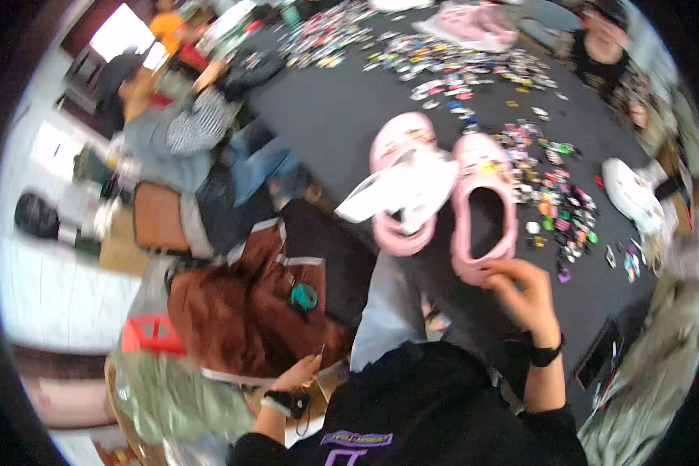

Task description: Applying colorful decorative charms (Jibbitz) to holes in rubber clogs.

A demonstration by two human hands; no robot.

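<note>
Two pink clogs lie side by side on the dark table. My right hand (526, 293) pinches the heel of the right clog (460, 233), whose toe points away from me and carries small charms. Across the left clog (400, 133) lies a crumpled white sheet or bag (408, 190), covering much of its middle. Down at the lower left, my left hand (297, 376) is closed near the edge of a brown cloth (225, 318). A thin dark item sticks out from its fingertips, too small to name.
Loose colourful charms (555, 206) spread right of the clogs, with more heaped along the far table (318, 116). A white plastic bag (633, 194) sits at the right, a phone (598, 357) nearer. Green scissors handles (304, 296) rest on the cloth. People sit left and far right.
</note>
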